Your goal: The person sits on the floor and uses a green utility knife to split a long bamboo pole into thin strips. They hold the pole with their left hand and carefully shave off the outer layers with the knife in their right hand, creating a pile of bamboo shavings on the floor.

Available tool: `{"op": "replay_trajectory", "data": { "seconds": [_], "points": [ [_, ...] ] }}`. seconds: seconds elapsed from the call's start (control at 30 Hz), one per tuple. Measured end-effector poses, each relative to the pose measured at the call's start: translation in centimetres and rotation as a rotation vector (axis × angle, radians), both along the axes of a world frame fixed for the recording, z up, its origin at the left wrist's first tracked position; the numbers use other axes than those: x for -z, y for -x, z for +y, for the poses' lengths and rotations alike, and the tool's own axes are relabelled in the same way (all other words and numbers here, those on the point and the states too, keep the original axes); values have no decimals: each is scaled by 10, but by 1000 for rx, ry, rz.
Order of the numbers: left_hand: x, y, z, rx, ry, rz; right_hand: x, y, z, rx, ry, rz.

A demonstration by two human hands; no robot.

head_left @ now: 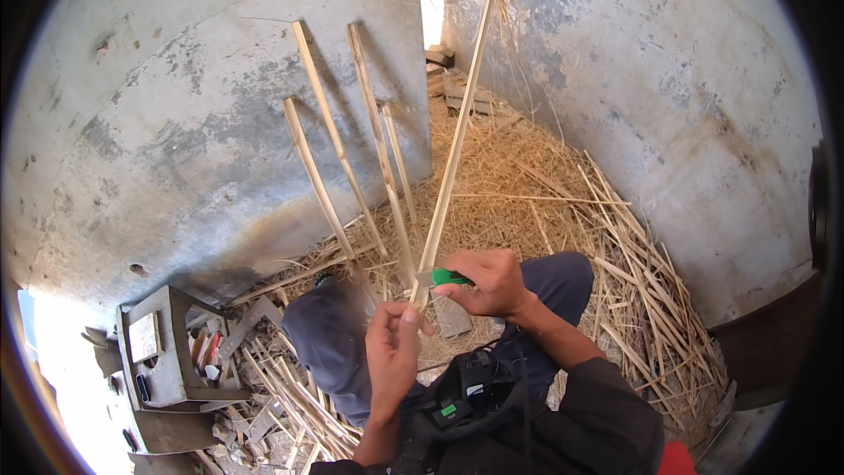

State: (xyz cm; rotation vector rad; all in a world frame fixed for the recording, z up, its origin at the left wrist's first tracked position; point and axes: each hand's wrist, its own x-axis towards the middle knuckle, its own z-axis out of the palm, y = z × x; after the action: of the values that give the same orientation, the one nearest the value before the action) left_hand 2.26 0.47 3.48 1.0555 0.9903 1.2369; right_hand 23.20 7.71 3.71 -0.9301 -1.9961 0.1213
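A long pale wooden strip (455, 136), perhaps split bamboo, rises from my hands and leans away toward the gap between the walls; thin fibres fray at its far end. My left hand (394, 343) is closed round the strip's near end, thumb on top. My right hand (491, 281) grips the green handle of a knife (451, 277). Its short flat blade lies against the strip just beyond my left fingers. How deep the blade sits in the strip I cannot tell.
Several wooden strips (330, 136) lean on the left wall (202, 123). Fine shavings (501, 167) cover the floor ahead. Loose strips (646, 299) lie heaped along the right wall (668, 79). A grey wooden box (167, 387) stands at the lower left, beside more strips (294, 396).
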Motion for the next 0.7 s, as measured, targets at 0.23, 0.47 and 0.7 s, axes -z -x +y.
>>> {"op": "replay_trajectory", "data": {
  "seconds": [0.23,0.47,0.7],
  "points": [
    [-7,-5,0,-100,-71,102,-3,6,-3,13,-50,-28],
    [-10,-7,1,-133,-145,239,-7,6,-6,86,-88,-70],
    [-9,-4,2,-116,-133,273,-7,6,-2,120,-131,-80]
  ]
}}
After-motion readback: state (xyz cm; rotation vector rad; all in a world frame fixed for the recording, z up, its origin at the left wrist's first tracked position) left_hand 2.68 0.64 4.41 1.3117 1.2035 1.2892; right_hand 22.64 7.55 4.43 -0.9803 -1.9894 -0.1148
